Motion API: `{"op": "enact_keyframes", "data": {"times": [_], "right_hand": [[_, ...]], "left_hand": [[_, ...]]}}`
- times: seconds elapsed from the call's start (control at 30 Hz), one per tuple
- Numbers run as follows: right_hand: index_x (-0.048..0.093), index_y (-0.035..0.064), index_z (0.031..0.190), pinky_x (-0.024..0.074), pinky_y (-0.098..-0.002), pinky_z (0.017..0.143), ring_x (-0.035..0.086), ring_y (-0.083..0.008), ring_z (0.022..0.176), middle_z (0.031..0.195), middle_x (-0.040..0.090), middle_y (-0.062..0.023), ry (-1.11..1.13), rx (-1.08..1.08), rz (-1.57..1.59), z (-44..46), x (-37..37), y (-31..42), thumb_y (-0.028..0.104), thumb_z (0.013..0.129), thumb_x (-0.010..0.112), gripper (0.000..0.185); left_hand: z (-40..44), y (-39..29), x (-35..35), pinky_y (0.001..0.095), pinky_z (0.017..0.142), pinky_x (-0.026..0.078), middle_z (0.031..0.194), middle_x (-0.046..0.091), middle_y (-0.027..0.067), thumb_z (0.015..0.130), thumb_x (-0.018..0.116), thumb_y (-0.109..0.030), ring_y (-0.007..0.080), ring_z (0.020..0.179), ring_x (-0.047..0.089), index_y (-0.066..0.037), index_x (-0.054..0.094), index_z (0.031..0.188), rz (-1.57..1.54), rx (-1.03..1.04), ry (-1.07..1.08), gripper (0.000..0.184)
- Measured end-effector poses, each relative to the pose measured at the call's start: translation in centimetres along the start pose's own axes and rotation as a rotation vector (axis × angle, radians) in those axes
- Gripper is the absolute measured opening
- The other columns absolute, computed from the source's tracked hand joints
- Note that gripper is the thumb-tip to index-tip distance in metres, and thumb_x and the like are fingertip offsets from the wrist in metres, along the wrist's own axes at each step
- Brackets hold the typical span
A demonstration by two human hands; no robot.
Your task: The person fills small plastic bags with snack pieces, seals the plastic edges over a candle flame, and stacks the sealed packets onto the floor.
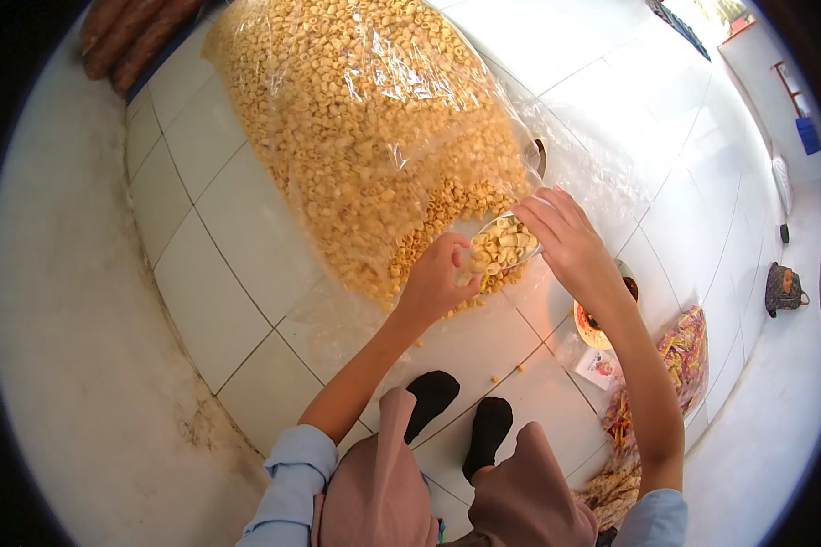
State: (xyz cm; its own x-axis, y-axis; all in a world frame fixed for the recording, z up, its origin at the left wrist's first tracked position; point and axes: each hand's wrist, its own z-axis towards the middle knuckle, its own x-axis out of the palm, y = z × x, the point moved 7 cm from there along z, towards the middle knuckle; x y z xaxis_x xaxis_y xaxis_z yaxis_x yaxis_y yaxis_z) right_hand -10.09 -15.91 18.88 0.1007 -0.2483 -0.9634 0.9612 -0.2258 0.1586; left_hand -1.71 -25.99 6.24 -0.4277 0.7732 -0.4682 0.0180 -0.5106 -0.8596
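A small pale-rimmed bowl full of ring-shaped snack pieces is tilted toward my left hand. My right hand grips its far right rim, fingers over the edge. At the bowl's left end is my left hand, its fingers and thumb curled; some clear plastic seems to lie between them, but I cannot make out what it is. Just beyond both hands, a very large clear plastic bag lies on the floor, packed with the same yellow snack pieces. Loose pieces spill at its mouth below the bowl.
White floor tiles surround the bag, with a few stray pieces near my feet. Right of my right arm stand an orange-lit container and a printed card. A bag of colourful snacks lies farther right. A wall rises at left.
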Motion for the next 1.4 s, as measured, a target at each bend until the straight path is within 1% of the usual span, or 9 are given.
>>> {"op": "enact_keyframes", "data": {"times": [0.23,0.5,0.77,0.87,0.93,1.0,1.13,1.3,1.4], "right_hand": [[0.053,0.0006,0.103,0.0337,-0.0342,0.099,0.044,-0.0204,0.108,0.107,0.05,-0.0051,-0.029,-0.145,-0.246,0.9,-0.1,2.0,0.003,0.068,0.052,0.036],[0.052,0.0009,0.103,0.0342,-0.0338,0.098,0.044,-0.0201,0.108,0.106,0.05,-0.0053,-0.078,-0.126,-0.266,1.5,-1.0,2.5,0.003,0.068,0.052,0.035],[0.05,-0.0005,0.105,0.0333,-0.0347,0.099,0.043,-0.0223,0.11,0.107,0.05,-0.0071,-0.08,-0.118,-0.202,1.5,2.2,1.3,0.002,0.069,0.05,0.037],[0.049,0.0,0.108,0.0322,-0.036,0.098,0.041,-0.0248,0.112,0.109,0.049,-0.0089,-0.081,0.003,-0.168,0.7,5.0,-1.0,-0.001,0.066,0.053,0.042],[0.049,0.0016,0.109,0.0319,-0.0384,0.097,0.04,-0.0271,0.112,0.111,0.047,-0.0104,-0.094,0.252,0.089,-0.7,7.0,-3.6,-0.001,0.062,0.06,0.048],[0.047,0.0025,0.111,0.0327,-0.0392,0.095,0.04,-0.0273,0.111,0.111,0.047,-0.0102,-0.13,0.413,0.177,-3.1,9.6,-5.3,0.001,0.061,0.063,0.052],[0.042,0.0044,0.116,0.0337,-0.0405,0.09,0.04,-0.0268,0.108,0.112,0.045,-0.01,-0.1,0.81,0.164,-7.4,13.4,-6.6,0.01,0.063,0.07,0.06],[0.039,0.0053,0.118,0.0321,-0.0411,0.09,0.038,-0.0273,0.109,0.113,0.044,-0.0106,-0.106,0.89,0.074,-8.1,15.7,-6.1,0.016,0.065,0.071,0.063],[0.039,0.0044,0.118,0.0306,-0.0421,0.09,0.036,-0.0285,0.109,0.112,0.043,-0.0125,-0.209,0.834,0.039,-7.5,15.2,-5.2,0.017,0.066,0.07,0.061]], "left_hand": [[0.4,-0.1,0.4,0.0287,0.056,0.042,0.071,0.046,0.0048,0.059,0.075,-0.022,0.0164,0.06,0.047,-0.006,0.044,0.101,-0.001,-0.028,0.041,0.054],[0.5,1.0,0.2,0.0293,0.067,0.046,0.084,0.057,0.0105,0.061,0.074,-0.017,0.0221,0.079,0.058,-0.004,0.044,0.1,-0.074,-0.063,0.029,0.051],[1.0,2.6,0.2,0.0294,0.064,0.045,0.091,0.056,0.0108,0.064,0.072,-0.021,0.0212,0.07,0.054,-0.006,0.044,0.103,-0.013,-0.114,0.066,0.05],[1.0,3.1,0.0,0.0317,0.067,0.045,0.096,0.055,0.0105,0.065,0.071,-0.023,0.0218,0.074,0.053,-0.008,0.045,0.105,-0.008,-0.149,0.107,0.051],[0.7,3.7,0.2,0.0332,0.07,0.045,0.099,0.053,0.0103,0.065,0.071,-0.024,0.0227,0.078,0.053,-0.009,0.045,0.107,-0.019,-0.159,0.142,0.052],[0.3,3.6,-0.7,0.0356,0.077,0.042,0.105,0.05,0.0088,0.065,0.071,-0.023,0.025,0.092,0.049,-0.01,0.045,0.112,0.26,0.005,-0.027,0.055],[-1.0,4.8,0.0,0.0385,0.084,0.037,0.111,0.047,0.0087,0.064,0.072,-0.027,0.0268,0.101,0.044,-0.012,0.045,0.115,0.509,0.0,0.025,0.06],[-2.3,5.9,1.7,0.0416,0.09,0.03,0.104,0.048,0.01,0.061,0.072,-0.035,0.0261,0.103,0.043,-0.007,0.046,0.112,0.716,-0.075,0.218,0.064],[-2.9,6.6,2.1,0.0402,0.086,0.035,0.102,0.046,0.0074,0.063,0.072,-0.032,0.0226,0.101,0.043,-0.006,0.047,0.106,0.814,-0.114,0.256,0.056]]}}
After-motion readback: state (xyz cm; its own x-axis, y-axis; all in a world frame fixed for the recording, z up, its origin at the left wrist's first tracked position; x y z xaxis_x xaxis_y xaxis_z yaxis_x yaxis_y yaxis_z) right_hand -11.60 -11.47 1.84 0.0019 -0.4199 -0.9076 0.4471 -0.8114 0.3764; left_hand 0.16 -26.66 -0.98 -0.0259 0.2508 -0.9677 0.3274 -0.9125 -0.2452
